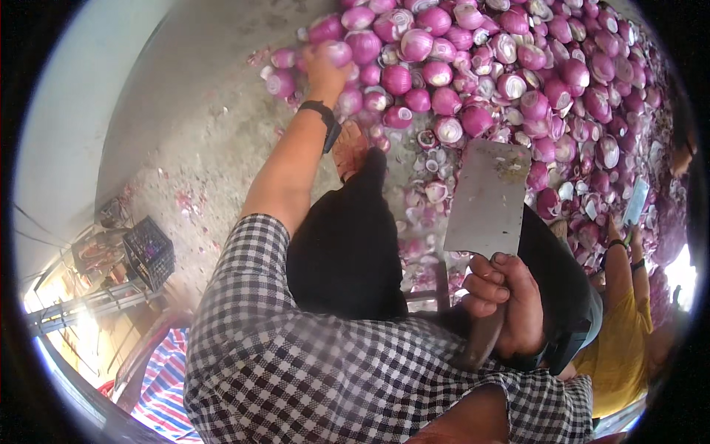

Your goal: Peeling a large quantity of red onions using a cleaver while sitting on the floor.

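My right hand (505, 305) grips the dark handle of a cleaver (488, 194). Its broad blade stands away from me, flat side toward my view, with bits stuck near the far edge. At the left end of a big heap of red onions (435, 72), my left hand (324, 75) has its thumb and fingers around a red onion (338, 54). That hand is slightly blurred, and some fingertips are hidden. Many onions in the heap have cut ends showing pale rings. Onion trimmings (432, 164) lie on the floor between my legs.
At right, a person in a yellow shirt (613, 355) holds another cleaver (636, 201) over the onions. A black plastic crate (148, 252) is at left, near a striped sheet (163, 383). My bare foot (350, 149) rests beside the heap on the concrete floor (222, 139).
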Demonstrator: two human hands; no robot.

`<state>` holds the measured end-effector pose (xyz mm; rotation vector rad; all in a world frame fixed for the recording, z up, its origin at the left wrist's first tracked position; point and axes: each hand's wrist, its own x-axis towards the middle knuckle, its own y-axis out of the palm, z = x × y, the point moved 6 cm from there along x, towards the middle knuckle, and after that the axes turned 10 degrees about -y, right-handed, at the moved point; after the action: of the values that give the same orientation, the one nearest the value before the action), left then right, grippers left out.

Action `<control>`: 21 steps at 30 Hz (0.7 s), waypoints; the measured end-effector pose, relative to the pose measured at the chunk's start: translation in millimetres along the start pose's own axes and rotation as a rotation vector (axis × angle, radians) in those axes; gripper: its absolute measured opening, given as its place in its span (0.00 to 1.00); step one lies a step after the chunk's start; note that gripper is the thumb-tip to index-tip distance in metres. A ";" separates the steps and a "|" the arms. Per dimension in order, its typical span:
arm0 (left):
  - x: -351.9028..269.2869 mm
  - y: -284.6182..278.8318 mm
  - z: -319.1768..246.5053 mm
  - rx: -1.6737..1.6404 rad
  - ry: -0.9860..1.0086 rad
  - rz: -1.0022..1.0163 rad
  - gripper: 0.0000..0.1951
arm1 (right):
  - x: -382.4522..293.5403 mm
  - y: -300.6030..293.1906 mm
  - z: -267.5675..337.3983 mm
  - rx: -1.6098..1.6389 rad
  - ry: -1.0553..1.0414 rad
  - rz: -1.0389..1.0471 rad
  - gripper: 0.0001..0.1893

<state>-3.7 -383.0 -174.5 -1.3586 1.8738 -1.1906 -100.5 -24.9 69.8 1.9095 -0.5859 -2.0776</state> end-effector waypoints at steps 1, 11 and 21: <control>-4.6 4.4 1.0 -0.027 -0.084 0.090 0.32 | -0.7 -1.5 -0.2 -0.013 0.006 -0.001 0.03; -49.9 -37.1 -33.6 -0.776 -0.206 0.643 0.41 | -11.9 -2.7 14.6 -0.078 -0.090 0.011 0.02; -90.8 -197.3 -152.4 -1.307 -0.077 1.020 0.46 | -40.8 20.2 10.8 -0.394 -0.319 0.426 0.11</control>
<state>-4.1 -266.5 63.9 -0.5717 2.7718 0.7148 -108.6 -23.2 115.9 1.1363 -0.5390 -2.0311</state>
